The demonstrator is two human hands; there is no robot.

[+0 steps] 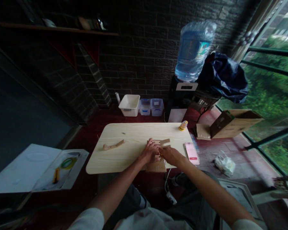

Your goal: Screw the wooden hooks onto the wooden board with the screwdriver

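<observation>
Both of my hands are close together over a brown cardboard piece (156, 166) at the table's front edge. My left hand (150, 152) bears on the cardboard with bent fingers, gripping it. Beside it, my right hand (169, 154) is closed; a small dark and yellowish bit shows at its fingers, too small to name. Behind the hands lie flat tan pieces (165, 141), one with dark spots like holes. A curved wooden piece (114, 145) with a rounded end rests apart on the left of the pale wooden table (132, 129).
A small yellow-capped bottle (183, 125) stands at the table's back right corner. A pink box-like item (192, 154) is at the right edge. Left of the table is an open white case (72, 159). Plastic bins (130, 111) and a water dispenser (180, 95) stand behind.
</observation>
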